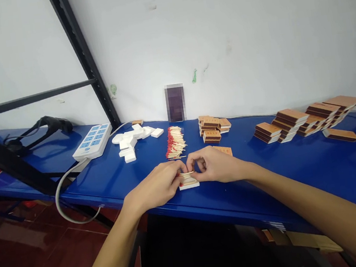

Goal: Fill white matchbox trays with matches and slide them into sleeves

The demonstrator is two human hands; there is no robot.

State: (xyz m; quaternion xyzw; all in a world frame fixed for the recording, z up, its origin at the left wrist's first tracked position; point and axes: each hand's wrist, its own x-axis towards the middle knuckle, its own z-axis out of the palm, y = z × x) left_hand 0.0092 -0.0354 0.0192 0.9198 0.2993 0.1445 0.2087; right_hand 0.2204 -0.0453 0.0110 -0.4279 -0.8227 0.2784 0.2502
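Note:
A small white matchbox tray (190,186) lies near the front edge of the blue shelf, with several matches (188,179) in it. Over its left end my left hand (158,183) is closed, fingertips pinching matches at their red-headed side. From the right, my right hand (212,164) pinches the other ends of the matches just above the tray. How many matches are between the fingers is hidden. Just beyond the hands lies a pile of red-headed matches (175,142). An orange matchbox sleeve (224,150) sits partly behind my right hand.
White trays (128,142) are heaped at the back left, beside a power strip (93,141). Matchboxes (210,125) are piled behind my right hand, and more stacked matchboxes (293,117) stand farther right. A black metal post (85,54) rises at the left.

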